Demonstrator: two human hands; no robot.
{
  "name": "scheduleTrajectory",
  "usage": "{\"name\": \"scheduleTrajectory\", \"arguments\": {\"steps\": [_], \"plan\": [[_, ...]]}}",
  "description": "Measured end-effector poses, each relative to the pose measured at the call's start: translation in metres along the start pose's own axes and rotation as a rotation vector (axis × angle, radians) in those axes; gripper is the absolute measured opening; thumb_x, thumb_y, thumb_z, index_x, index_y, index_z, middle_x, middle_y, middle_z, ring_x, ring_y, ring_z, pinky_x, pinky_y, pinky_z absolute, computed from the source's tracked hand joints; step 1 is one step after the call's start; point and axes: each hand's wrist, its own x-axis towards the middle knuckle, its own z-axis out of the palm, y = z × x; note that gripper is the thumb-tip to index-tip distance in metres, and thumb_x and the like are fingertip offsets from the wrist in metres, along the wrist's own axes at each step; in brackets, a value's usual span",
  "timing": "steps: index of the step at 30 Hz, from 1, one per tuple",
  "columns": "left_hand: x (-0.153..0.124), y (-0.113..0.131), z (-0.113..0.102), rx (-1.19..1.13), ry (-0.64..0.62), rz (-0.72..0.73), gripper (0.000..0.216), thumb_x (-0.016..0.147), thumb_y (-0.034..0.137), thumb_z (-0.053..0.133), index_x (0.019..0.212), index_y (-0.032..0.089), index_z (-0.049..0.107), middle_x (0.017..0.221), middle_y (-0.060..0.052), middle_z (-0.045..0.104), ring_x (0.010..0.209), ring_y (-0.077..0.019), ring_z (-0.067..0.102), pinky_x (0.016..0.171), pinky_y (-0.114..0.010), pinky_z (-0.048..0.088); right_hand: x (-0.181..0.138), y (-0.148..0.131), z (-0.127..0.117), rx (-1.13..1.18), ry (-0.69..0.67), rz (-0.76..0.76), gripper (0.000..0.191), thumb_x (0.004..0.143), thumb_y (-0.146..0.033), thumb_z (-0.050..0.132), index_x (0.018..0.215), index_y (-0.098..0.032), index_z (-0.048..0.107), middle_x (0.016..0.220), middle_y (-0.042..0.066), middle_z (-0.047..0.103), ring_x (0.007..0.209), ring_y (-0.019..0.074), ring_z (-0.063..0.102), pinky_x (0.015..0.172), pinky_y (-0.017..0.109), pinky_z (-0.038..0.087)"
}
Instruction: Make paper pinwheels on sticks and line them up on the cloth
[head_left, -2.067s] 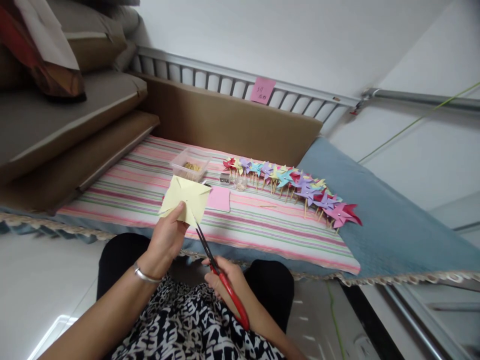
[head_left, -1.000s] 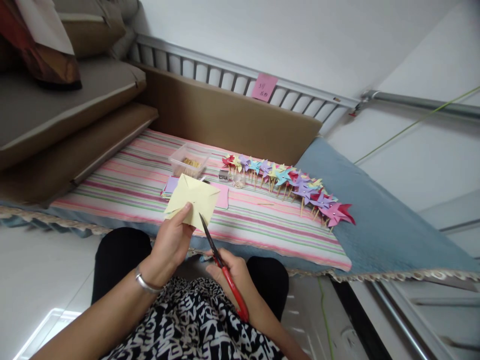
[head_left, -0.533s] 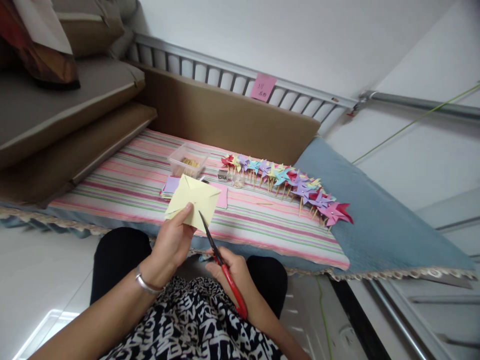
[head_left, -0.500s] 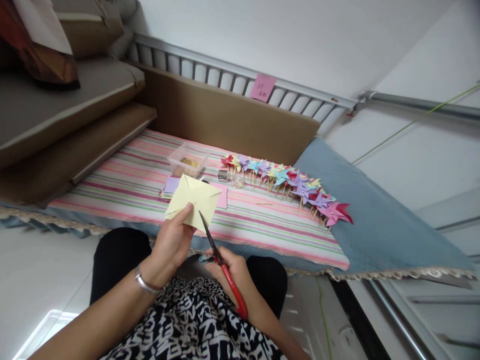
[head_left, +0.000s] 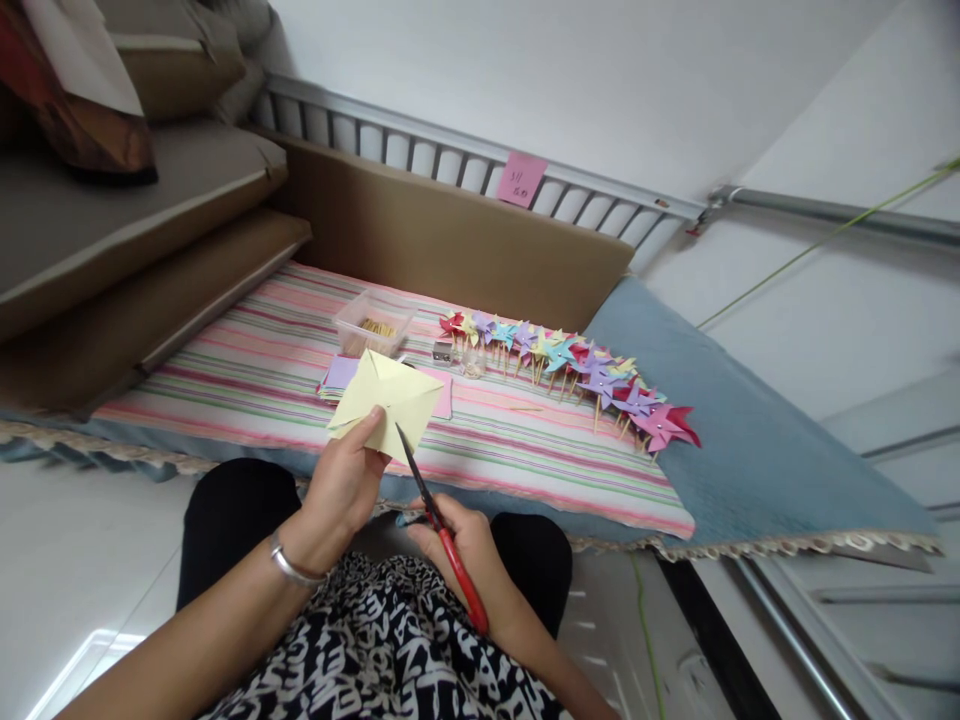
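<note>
My left hand [head_left: 346,480] pinches a pale yellow square of paper [head_left: 386,392] by its near edge, thumb on top. Slits run inward from the paper's corners toward its middle. In my right hand [head_left: 466,545] is a pair of scissors [head_left: 457,570] with red handles and dark blades. The blades lie at the paper's near right corner, their tips pointing toward its middle. They look nearly closed on the sheet. Part of the right hand's grip is hidden by the handles.
A clear plastic box [head_left: 351,318] of short sticks stands behind the paper. Purple paper sheets [head_left: 337,375] and a pink sheet [head_left: 442,393] lie around it. Several colourful paper pinwheels [head_left: 600,380] stretch along the right on the striped cloth [head_left: 480,455]. A small round container [head_left: 474,362] sits near them.
The view has shifted very slightly. My hands, the paper and the scissors hold almost the same position, with the blades still at the paper's corner.
</note>
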Motion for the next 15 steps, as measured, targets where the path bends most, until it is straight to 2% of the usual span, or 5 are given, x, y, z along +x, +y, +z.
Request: {"name": "scheduleTrajectory", "arguments": {"steps": [4,8,10,12,15], "plan": [[0.008,0.004,-0.006,0.037,-0.004,0.051,0.031,0.074,0.019,0.068,0.105,0.013,0.066,0.109,-0.010,0.069,0.097,-0.0216,0.064,0.081,-0.031,0.054,0.000,0.007,0.001,-0.117,0.012,-0.049,0.025,0.078,-0.025,0.060,0.101,-0.018,0.066,0.073,0.001,0.066,0.063,0.0140,0.058,0.065,0.025,0.046],[0.021,0.020,-0.017,0.118,-0.027,0.086,0.033,0.071,0.017,0.070,0.103,0.011,0.066,0.108,-0.011,0.069,0.095,-0.0213,0.064,0.080,-0.030,0.053,-0.007,0.032,-0.001,-0.142,-0.065,-0.062,0.031,0.077,-0.014,0.051,0.106,-0.020,0.063,0.070,0.000,0.064,0.061,0.0138,0.058,0.065,0.026,0.046],[0.025,0.028,-0.024,0.193,-0.049,0.029,0.036,0.068,0.017,0.072,0.102,0.011,0.066,0.104,-0.011,0.070,0.091,-0.0206,0.065,0.076,-0.029,0.053,-0.008,0.046,-0.004,-0.054,-0.066,0.012,0.038,0.077,-0.014,0.051,0.114,-0.021,0.057,0.071,-0.001,0.064,0.061,0.0142,0.060,0.065,0.027,0.048],[0.027,0.032,-0.030,0.298,-0.063,-0.052,0.035,0.065,0.019,0.074,0.098,0.009,0.067,0.096,-0.011,0.071,0.082,-0.0190,0.066,0.070,-0.027,0.052,-0.004,0.052,-0.011,0.067,0.003,0.065,0.041,0.075,-0.018,0.056,0.116,-0.021,0.053,0.084,0.002,0.067,0.071,0.0168,0.063,0.070,0.030,0.050],[0.025,0.030,-0.035,0.482,-0.120,-0.170,0.035,0.063,0.023,0.076,0.094,0.009,0.069,0.086,-0.010,0.072,0.071,-0.0166,0.064,0.061,-0.023,0.049,0.010,0.041,-0.023,0.317,0.156,0.070,0.038,0.077,-0.033,0.061,0.111,-0.022,0.049,0.093,0.006,0.065,0.080,0.0196,0.064,0.074,0.033,0.050]]}}
